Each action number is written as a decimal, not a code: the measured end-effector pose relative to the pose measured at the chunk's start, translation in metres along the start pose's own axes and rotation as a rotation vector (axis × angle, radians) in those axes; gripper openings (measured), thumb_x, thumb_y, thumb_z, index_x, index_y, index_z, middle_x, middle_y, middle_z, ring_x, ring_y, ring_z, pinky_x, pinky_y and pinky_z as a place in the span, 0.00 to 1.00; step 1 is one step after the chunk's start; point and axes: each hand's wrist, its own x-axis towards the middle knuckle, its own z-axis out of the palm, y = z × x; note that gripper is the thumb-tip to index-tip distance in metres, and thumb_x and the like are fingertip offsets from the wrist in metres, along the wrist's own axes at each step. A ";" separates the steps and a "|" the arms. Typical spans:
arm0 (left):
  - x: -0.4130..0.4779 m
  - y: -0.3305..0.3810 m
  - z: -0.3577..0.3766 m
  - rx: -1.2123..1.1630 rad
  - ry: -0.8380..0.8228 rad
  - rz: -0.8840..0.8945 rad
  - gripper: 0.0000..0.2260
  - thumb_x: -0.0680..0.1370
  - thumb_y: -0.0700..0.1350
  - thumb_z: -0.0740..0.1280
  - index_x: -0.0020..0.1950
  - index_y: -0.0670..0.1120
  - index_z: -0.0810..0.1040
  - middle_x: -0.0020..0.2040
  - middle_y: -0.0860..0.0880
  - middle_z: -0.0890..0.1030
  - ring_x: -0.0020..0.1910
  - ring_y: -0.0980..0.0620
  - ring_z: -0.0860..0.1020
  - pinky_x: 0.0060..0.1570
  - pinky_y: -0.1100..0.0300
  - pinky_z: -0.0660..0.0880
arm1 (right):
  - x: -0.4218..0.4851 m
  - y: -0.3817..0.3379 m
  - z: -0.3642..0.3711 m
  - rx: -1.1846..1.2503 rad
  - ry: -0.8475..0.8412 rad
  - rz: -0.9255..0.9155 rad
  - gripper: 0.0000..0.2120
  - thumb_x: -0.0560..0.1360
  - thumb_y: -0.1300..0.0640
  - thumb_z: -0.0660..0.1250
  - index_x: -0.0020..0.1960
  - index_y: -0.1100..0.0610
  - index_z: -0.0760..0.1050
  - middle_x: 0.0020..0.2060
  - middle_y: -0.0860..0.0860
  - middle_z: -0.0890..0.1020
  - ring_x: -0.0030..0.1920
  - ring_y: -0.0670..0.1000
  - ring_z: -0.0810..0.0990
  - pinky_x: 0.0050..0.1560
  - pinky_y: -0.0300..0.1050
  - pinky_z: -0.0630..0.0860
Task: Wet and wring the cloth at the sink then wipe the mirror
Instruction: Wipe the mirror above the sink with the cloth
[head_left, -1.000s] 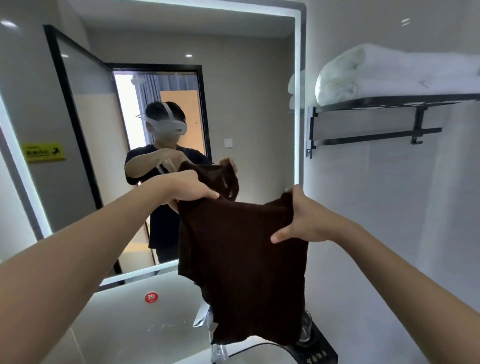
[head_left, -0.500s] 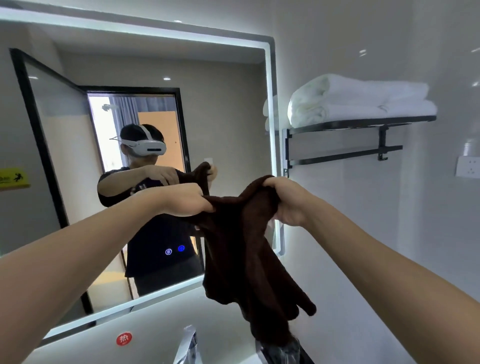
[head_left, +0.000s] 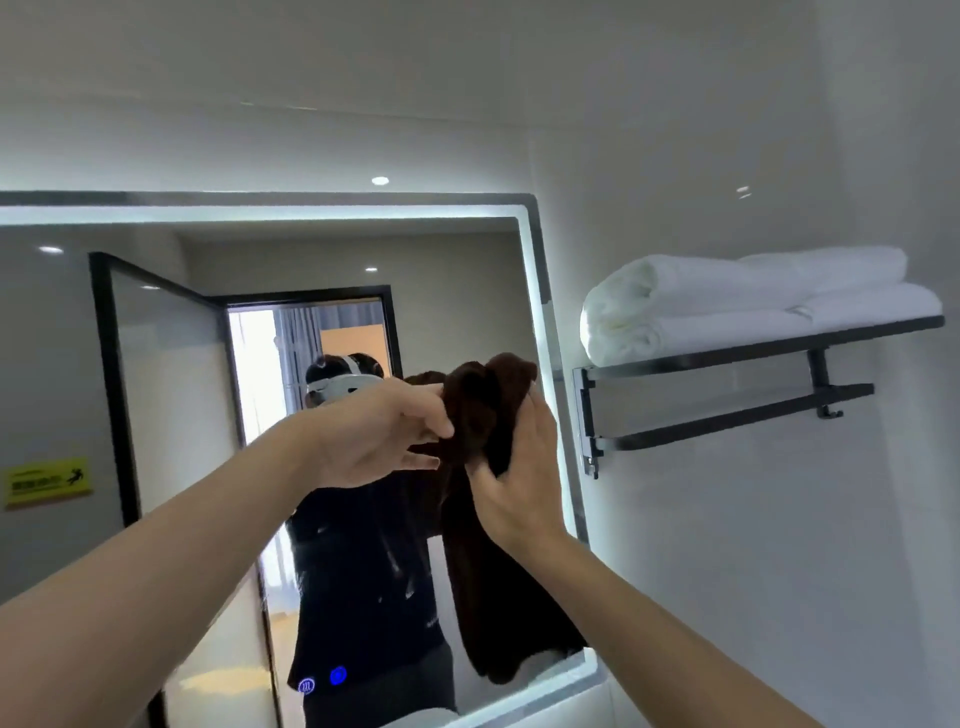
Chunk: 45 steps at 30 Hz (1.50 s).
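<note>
A black metal wall rack (head_left: 737, 349) right of the mirror carries two folded white towels (head_left: 727, 299), one stacked on the other. The single dark brown terry cloth (head_left: 493, 587) is bunched at its top and hangs down in a long crumpled tail, held up before the right part of the one light-edged rectangular mirror (head_left: 457, 280). Two hands grip it: the left hand (head_left: 379, 436) pinches the upper bunch with curled fingers, and the right hand (head_left: 519, 483) wraps around it just beside, thumb pressing the fabric. Whether the cloth touches the glass cannot be told
</note>
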 end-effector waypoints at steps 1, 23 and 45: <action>0.002 0.002 -0.007 0.085 -0.011 -0.013 0.30 0.67 0.44 0.67 0.71 0.46 0.74 0.69 0.49 0.78 0.70 0.51 0.73 0.74 0.46 0.66 | 0.016 0.013 0.003 -0.026 0.014 -0.001 0.30 0.77 0.52 0.69 0.76 0.52 0.65 0.70 0.50 0.71 0.73 0.53 0.68 0.72 0.58 0.70; 0.065 0.028 -0.191 1.627 0.739 -0.328 0.64 0.62 0.74 0.72 0.70 0.65 0.19 0.73 0.52 0.18 0.75 0.34 0.24 0.72 0.22 0.47 | 0.210 0.034 0.136 -0.522 -0.051 -0.654 0.26 0.74 0.45 0.64 0.70 0.53 0.76 0.71 0.55 0.76 0.76 0.62 0.66 0.78 0.61 0.59; 0.064 0.026 -0.186 1.650 0.726 -0.316 0.66 0.63 0.71 0.75 0.76 0.61 0.23 0.76 0.50 0.21 0.77 0.31 0.29 0.69 0.21 0.53 | 0.282 0.075 0.070 -0.687 0.271 0.015 0.34 0.79 0.44 0.52 0.80 0.63 0.57 0.78 0.61 0.64 0.79 0.64 0.59 0.79 0.61 0.56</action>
